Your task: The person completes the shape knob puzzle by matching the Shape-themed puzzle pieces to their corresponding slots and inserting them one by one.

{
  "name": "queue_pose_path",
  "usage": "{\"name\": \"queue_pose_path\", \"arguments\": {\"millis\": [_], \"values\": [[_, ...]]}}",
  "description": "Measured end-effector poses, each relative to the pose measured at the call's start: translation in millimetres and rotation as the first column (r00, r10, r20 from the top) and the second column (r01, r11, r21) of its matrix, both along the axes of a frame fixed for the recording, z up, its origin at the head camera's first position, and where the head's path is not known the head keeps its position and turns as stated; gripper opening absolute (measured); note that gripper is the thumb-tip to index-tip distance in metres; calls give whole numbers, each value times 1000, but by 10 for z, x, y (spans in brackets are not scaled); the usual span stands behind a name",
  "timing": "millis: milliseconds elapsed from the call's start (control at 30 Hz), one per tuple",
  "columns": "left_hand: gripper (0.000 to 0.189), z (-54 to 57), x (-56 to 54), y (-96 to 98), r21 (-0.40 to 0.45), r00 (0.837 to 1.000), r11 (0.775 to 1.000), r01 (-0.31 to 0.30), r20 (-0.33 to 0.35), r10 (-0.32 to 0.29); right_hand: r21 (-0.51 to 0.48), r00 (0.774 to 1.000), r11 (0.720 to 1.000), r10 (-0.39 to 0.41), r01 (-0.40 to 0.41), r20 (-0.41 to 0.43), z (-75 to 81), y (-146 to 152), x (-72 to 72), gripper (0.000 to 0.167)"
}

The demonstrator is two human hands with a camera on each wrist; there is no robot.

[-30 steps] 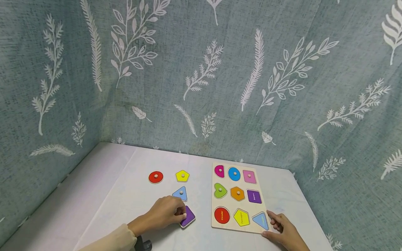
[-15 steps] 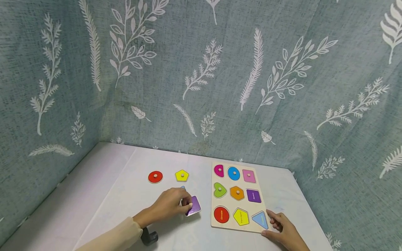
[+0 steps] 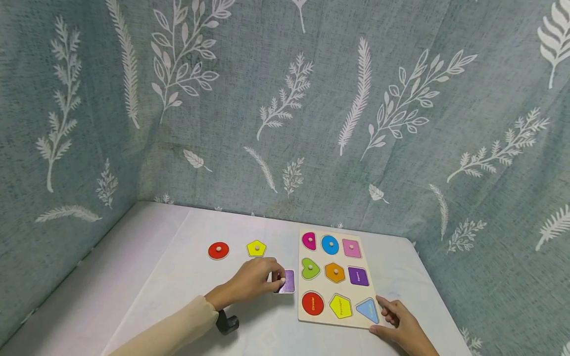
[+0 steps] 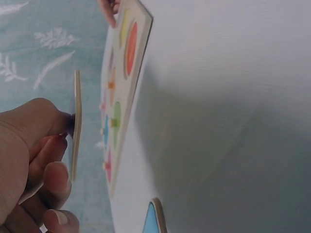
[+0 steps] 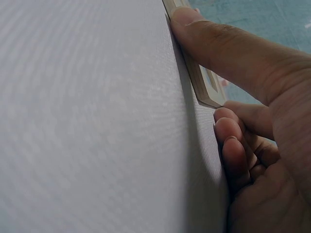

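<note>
Purple square piece (image 3: 288,282) was in the air just left of the puzzle board (image 3: 326,290), tipped up steeply in the left wrist view, touching neither board nor table (image 3: 178,277). Left hand (image 3: 256,279) pinched its knob between thumb and finger. Right hand (image 3: 401,326) had thumb on the board's near edge and index finger at its right edge, gripping the near right corner, other fingers curled; probably steadying it.

Step in hand, as judged: transfer of the square from the loose pieces on the left to the board. Next move likely called for going right over the hexagon piece (image 3: 335,272), levelling, turning to match, then lowering onto the purple square slot (image 3: 358,276), middle row, far right. Knobs along the way could snag it.

Red circle (image 3: 218,250) and yellow pentagon (image 3: 256,248) lay loose, far left; blue triangle (image 4: 151,221) showed partly. Patterned curtain (image 3: 231,123) hung behind.
</note>
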State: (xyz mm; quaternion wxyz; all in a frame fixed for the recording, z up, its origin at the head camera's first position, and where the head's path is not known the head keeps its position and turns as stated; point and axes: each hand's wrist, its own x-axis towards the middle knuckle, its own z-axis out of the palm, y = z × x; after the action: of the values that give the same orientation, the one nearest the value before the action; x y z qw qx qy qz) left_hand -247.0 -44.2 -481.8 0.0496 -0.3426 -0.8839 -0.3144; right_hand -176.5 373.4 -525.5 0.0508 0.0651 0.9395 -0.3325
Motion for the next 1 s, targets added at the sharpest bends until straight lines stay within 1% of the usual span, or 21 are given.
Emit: {"name": "queue_pose_path", "arguments": {"millis": [233,333,500,567,800,1000], "values": [[7,27,-82,152,5,998,1000,24,54,-24,-6,1000,1000,-2,2,1,21,-11,11,96],[7,30,-116,217,9,998,1000,28,55,-28,-3,1000,1000,0,0,-3,26,-9,15,95],[7,40,-177,337,18,999,999,46,29,-46,9,1000,1000,8,-8,-11,26,8,24,94],[6,39,-202,387,23,998,998,52,29,-52,5,1000,1000,10,-10,-13,26,11,28,94],[5,10,-288,545,46,996,997,69,51,-72,5,1000,1000,-1,1,-8,31,-7,21,95],[5,-36,-347,672,44,994,996,77,72,-80,19,1000,1000,-15,15,2,23,-25,-11,99]]}}
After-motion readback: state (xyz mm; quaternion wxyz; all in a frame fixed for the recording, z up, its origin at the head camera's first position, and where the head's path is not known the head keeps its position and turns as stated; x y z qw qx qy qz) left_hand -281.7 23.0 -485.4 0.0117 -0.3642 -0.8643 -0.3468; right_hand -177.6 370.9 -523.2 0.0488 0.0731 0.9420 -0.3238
